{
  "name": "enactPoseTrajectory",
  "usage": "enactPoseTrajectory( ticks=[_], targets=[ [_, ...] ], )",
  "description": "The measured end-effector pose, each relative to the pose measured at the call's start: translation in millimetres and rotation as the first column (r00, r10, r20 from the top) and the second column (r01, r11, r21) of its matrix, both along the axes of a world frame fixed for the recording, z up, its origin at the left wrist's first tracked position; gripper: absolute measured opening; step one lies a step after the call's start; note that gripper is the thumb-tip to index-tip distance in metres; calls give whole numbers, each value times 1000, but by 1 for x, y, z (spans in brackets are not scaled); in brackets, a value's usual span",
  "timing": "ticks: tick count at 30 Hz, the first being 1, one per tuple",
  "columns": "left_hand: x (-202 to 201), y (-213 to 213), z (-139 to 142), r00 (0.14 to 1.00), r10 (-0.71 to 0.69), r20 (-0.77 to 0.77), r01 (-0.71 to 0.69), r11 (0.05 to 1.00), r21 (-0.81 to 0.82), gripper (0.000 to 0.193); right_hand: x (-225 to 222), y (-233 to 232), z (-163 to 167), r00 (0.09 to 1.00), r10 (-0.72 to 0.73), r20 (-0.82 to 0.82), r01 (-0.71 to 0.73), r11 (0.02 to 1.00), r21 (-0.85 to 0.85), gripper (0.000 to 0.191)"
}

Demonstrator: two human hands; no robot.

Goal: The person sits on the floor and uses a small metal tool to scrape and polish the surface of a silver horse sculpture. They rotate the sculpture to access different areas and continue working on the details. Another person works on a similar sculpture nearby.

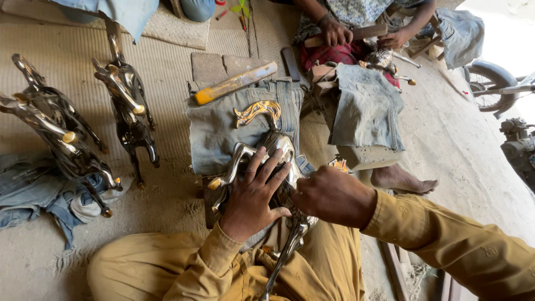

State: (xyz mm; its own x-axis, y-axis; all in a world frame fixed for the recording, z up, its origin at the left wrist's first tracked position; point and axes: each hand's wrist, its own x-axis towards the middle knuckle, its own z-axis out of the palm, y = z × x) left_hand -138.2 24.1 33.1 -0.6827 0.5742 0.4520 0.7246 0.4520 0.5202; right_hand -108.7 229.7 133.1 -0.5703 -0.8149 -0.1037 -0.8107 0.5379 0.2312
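A shiny silver metal horse figure (pixel 278 146) with a gold tail (pixel 257 111) lies on its side across my lap and a piece of denim (pixel 214 131). My left hand (pixel 253 192) presses flat on its body with fingers spread. My right hand (pixel 329 195) is closed in a fist against the figure's right side; whatever it grips is hidden. One silver leg (pixel 287 253) of the horse sticks down between my knees.
Two more polished horse figures (pixel 127 106) (pixel 56 131) stand on the mat at left, beside crumpled denim rags (pixel 33 189). A yellow-handled tool (pixel 234 82) lies ahead. Another person (pixel 356 33) sits opposite working with both hands, bare foot (pixel 404 179) out. A motorcycle wheel (pixel 490 83) is at right.
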Motion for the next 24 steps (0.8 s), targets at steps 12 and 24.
enactPoseTrajectory(
  ticks=[12,24],
  targets=[
    [0,-2,2,998,1,59,0,1000,-11,106,58,-5,-38,702,-696,150,712,683,-163,23],
    [1,-3,-2,998,-12,57,14,1000,-27,108,48,-26,-14,724,-657,212,654,751,94,35]
  ],
)
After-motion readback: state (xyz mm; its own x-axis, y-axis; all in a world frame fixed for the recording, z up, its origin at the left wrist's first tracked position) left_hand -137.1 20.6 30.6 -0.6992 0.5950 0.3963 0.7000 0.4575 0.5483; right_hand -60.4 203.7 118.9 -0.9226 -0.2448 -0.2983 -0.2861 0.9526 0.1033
